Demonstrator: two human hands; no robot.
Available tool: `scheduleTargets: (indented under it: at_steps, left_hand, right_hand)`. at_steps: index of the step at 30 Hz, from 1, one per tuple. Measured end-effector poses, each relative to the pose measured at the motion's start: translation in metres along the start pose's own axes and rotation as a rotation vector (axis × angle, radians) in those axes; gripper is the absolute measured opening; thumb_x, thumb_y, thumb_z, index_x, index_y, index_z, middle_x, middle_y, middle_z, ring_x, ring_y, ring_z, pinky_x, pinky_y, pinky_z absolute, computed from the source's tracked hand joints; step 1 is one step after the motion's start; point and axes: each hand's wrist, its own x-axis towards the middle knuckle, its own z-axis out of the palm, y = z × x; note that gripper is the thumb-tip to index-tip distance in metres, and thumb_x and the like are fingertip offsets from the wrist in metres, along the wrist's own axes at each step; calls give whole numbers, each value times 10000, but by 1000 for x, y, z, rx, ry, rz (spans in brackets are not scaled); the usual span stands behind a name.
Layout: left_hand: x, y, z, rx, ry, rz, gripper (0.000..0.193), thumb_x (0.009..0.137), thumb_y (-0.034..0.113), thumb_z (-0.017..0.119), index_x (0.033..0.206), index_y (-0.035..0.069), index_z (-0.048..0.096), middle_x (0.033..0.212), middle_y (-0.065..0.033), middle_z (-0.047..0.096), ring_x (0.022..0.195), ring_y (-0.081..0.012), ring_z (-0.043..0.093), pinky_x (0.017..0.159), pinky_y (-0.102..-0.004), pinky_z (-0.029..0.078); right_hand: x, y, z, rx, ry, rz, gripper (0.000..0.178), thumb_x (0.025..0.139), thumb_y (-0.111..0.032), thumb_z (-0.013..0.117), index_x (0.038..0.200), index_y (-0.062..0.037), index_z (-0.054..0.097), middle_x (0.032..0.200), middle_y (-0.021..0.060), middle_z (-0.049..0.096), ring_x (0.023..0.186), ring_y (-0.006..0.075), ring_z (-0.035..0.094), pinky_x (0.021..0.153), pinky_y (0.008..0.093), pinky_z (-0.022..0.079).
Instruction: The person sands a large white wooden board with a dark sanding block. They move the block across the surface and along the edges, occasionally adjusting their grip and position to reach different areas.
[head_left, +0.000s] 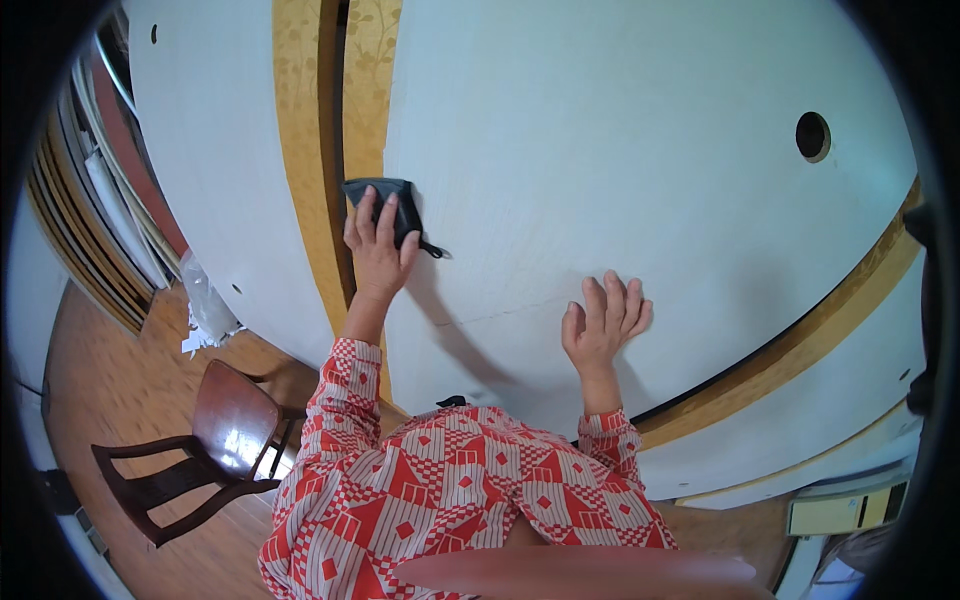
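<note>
A small black pouch (406,215), dark grey along its far edge, lies on the white tabletop (580,130) near its yellow-patterned left border. From its near right corner sticks a short black loop or strap. My left hand (376,250) grips the pouch, fingers over its top and thumb along its right side; the palm side is hidden. To the right, my right hand (606,320) rests on the white surface with its fingers loosely bent and nothing visible in it. A thin crack or line (500,313) runs across the tabletop between the two hands.
Past a dark gap on the left is another white panel (215,170). A brown wooden chair (235,415) stands at the lower left, with a clear plastic bag (207,305) beyond it. Boards (95,230) lean at the far left. The tabletop has a round hole (812,137).
</note>
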Motion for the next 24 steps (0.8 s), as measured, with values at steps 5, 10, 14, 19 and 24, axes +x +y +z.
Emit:
scheduleTargets:
  at_steps: [5, 10, 14, 19, 24]
  left_hand:
    - [-8, 21, 11, -81, -3, 92, 693, 885, 530, 717, 1443, 148, 566, 1602, -169, 359, 1356, -400, 345, 1140, -522, 271]
    - [-16, 104, 28, -168, -6, 374, 647, 821, 616, 744, 1359, 268, 649, 1531, -96, 462, 1293, -328, 378, 1062, -467, 329]
    - [-15, 164, 28, -183, -52, 508, 548, 902, 581, 657, 1394, 340, 636, 1532, -29, 508, 1264, -252, 467, 1042, -431, 364]
    - [27, 178, 31, -195, -106, 487, 604, 901, 594, 643, 1445, 332, 599, 1610, -90, 444, 1496, -322, 354, 1227, -514, 197]
    - [76, 132, 28, -270, -36, 275, 721, 814, 500, 767, 1468, 262, 581, 1655, -214, 325, 1541, -444, 252, 1226, -603, 160]
  right_hand:
    - [-3, 3, 3, -21, 18, 10, 445, 890, -238, 672, 1332, -195, 666, 1527, 52, 526, 1508, 324, 344, 1218, 567, 154]
    - [-5, 4, 10, 30, -9, -34, 455, 896, -217, 661, 1346, -158, 633, 1503, 79, 532, 1486, 348, 356, 1194, 569, 190]
    - [-10, 9, 9, 103, -19, -11, 496, 910, -213, 646, 1390, -112, 578, 1516, 125, 502, 1488, 383, 338, 1175, 583, 212]
    - [-11, 27, 0, 19, 45, 111, 527, 913, -266, 650, 1411, -120, 560, 1563, 154, 431, 1504, 418, 279, 1158, 619, 208]
    - [-7, 31, 1, 17, 92, 102, 580, 896, -277, 666, 1442, -127, 543, 1598, 143, 388, 1520, 427, 249, 1184, 614, 150]
